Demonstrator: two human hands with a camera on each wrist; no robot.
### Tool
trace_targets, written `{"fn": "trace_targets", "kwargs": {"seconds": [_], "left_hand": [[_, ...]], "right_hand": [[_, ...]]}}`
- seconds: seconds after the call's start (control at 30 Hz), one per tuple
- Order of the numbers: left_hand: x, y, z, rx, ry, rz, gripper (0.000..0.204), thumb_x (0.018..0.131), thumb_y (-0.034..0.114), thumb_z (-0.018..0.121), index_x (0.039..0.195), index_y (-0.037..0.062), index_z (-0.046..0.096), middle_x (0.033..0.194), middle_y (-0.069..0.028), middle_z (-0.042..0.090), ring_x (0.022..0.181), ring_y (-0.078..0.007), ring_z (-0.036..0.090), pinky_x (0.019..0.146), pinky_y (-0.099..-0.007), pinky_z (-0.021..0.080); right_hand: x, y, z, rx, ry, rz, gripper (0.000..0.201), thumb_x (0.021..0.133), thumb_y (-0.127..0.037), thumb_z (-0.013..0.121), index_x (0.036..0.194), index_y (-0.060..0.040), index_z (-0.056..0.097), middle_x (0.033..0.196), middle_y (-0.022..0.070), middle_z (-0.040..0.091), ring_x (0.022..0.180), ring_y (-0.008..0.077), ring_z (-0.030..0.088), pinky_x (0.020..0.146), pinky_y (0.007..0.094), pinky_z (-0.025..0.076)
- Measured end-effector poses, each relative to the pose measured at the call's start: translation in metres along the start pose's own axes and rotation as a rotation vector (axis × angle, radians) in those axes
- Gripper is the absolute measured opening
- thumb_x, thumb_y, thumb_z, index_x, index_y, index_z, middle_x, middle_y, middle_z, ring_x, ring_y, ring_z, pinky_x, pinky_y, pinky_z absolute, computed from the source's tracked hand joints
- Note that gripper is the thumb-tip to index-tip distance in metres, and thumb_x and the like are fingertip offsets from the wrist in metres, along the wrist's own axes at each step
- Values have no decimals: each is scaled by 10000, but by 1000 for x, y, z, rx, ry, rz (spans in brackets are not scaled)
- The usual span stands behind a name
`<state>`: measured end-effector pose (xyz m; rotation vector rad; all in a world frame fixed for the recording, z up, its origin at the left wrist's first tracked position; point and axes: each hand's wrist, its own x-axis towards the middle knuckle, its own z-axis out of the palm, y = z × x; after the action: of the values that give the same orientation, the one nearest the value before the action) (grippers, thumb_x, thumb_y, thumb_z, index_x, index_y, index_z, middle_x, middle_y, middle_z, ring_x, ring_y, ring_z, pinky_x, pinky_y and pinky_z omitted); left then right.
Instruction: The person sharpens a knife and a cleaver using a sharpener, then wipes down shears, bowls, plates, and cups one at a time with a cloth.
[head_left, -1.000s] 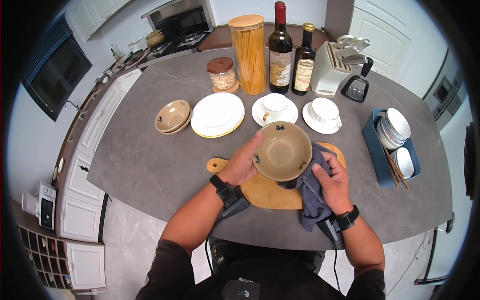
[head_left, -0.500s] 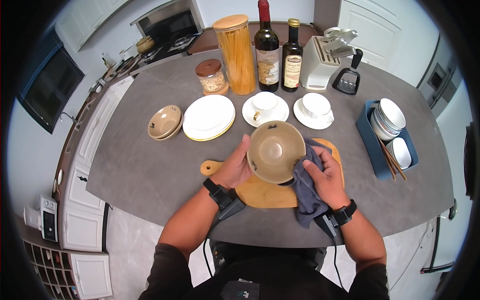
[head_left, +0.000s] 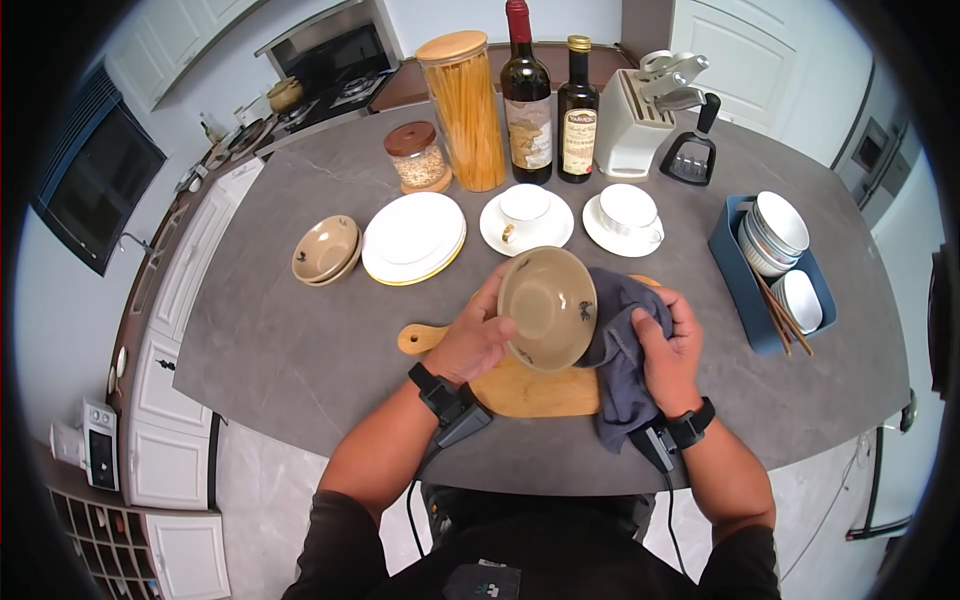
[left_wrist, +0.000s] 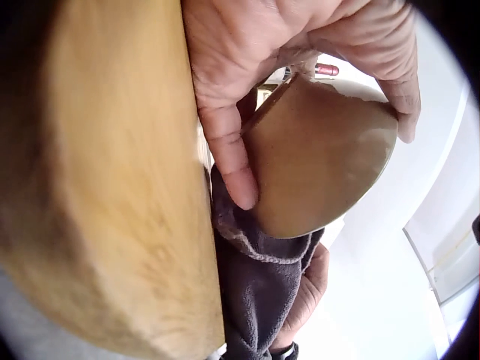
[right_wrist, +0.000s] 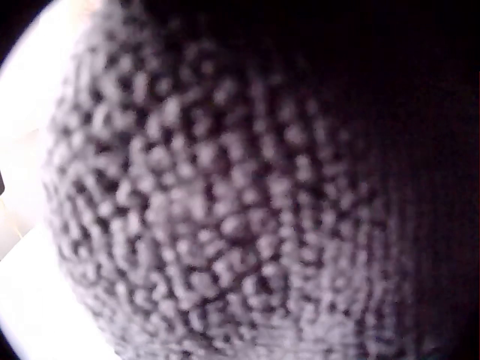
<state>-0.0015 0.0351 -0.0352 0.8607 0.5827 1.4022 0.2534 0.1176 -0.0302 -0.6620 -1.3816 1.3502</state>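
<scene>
My left hand point(head_left: 474, 335) grips a tan bowl point(head_left: 546, 308) by its left side, thumb at the rim and fingers behind. The bowl is tilted with its inside facing the head camera, and dark motifs mark its inner wall. A grey-purple cloth point(head_left: 622, 340) is held in my right hand point(head_left: 672, 350), its upper part up against the bowl's right side. In the left wrist view the bowl's outer wall point(left_wrist: 322, 157) shows between thumb and fingers, with the cloth point(left_wrist: 259, 292) beneath it. Cloth weave point(right_wrist: 225, 202) fills most of the right wrist view, hiding the right fingers.
A wooden cutting board point(head_left: 535, 390) lies beneath the hands. Behind stand tan bowls point(head_left: 326, 250), white plates point(head_left: 414, 236), two cups point(head_left: 525, 203) on saucers, a pasta jar point(head_left: 465, 120), two bottles point(head_left: 528, 110) and a knife block point(head_left: 632, 130). A blue bin point(head_left: 745, 290) with bowls and chopsticks is right.
The bowl has turned in my left hand, its motif shifting round and its opening tilting to the left. My right hand and cloth have moved from the bowl's lower right rim to its right side.
</scene>
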Motion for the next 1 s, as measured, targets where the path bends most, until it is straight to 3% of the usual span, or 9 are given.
{"fn": "trace_targets", "kwargs": {"seconds": [0.13,0.2,0.23,0.33,0.53,0.77,0.83,0.97,1.0], "left_hand": [[3,-2,2,103,2,58,1082,813,332,906,1653,98,264,1617,-86,408,1505,-241,409,1231,-414,366],[4,-2,3,154,-7,57,1081,819,326,904,1656,96,261,1620,-83,405,1506,-235,403,1236,-405,349],[4,-2,5,204,-17,57,1079,824,320,903,1659,95,258,1624,-81,401,1507,-229,398,1241,-395,332],[6,-2,6,279,-76,49,1073,827,264,904,1662,88,253,1622,-74,396,1501,-213,390,1233,-379,333],[6,-2,18,288,-77,29,1128,792,147,928,1670,82,222,1639,-87,353,1499,-204,368,1232,-366,334],[7,-4,21,335,-53,62,1123,812,137,917,1668,53,194,1641,-110,346,1505,-217,361,1231,-368,338],[7,-5,21,351,-59,71,1121,818,137,913,1666,44,186,1639,-122,351,1503,-227,368,1231,-374,341],[7,-6,20,353,-53,64,1117,815,149,918,1660,42,195,1630,-125,362,1495,-235,384,1229,-385,350],[7,-8,18,332,-27,83,1115,808,162,924,1653,41,207,1619,-123,374,1488,-237,396,1227,-392,356]], "right_hand": [[-3,-8,-3,-80,5,-130,224,955,45,648,1178,23,663,1123,63,699,1009,113,637,908,268,508],[-2,-15,-4,-376,-210,-369,266,921,48,683,1186,21,676,1183,130,701,1076,222,675,957,318,511],[-2,-18,-1,-376,-209,-367,266,921,48,683,1186,21,676,1183,130,701,1076,222,675,957,318,511],[-2,-21,8,-448,-476,-380,318,882,21,735,1197,0,697,1327,174,674,1235,362,645,1040,406,508],[2,-23,24,-842,-547,-549,384,821,6,748,1201,-42,712,1419,166,611,1286,377,592,1049,453,506],[1,-30,23,-893,-586,-417,282,854,-14,726,1134,-41,708,1158,154,707,1093,341,681,923,467,532],[2,-28,19,-691,-580,-340,205,914,-36,707,1117,-9,693,1002,169,723,950,355,710,828,442,551],[-3,-25,14,-446,-563,-100,162,976,-75,684,1109,17,681,943,190,718,874,372,714,765,394,557],[-5,-23,12,-408,-573,-58,142,1010,-84,655,1112,14,669,930,141,711,847,274,696,760,354,542]]}}
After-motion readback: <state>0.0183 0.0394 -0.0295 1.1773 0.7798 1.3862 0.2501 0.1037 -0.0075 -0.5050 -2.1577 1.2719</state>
